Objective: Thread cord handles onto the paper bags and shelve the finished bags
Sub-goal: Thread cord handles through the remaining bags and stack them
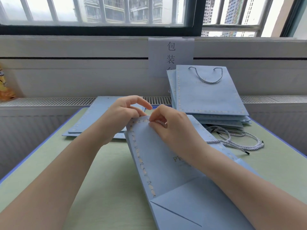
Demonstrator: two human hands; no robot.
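Paper bag [166, 163], pale blue and folded flat, lies tilted on the near right part of the green table [108, 163], its open top edge lifted toward the far side and its folded bottom nearest the camera. A pale dotted border runs down its left edge, and gold lettering shows partly beneath the right forearm. Just beyond it on the left sits a flat stack of unthreaded bags [98, 117], partly hidden by the left hand. At the far right a pile of finished bags [209, 97] leans toward the wall, the top one carrying a twisted cord handle [209, 77]. Loose cords [232, 138] with dark tips lie tangled on the table near that pile, to the right of the bag being worked. A paper sign [171, 55] with printed characters hangs on the wall behind (its lower part is covered by the pile).

Left hand [121, 115] pinches the bag's top edge, its index finger extended. Right hand [172, 125] has its fingers curled round a white twisted cord [162, 123] at that same edge.
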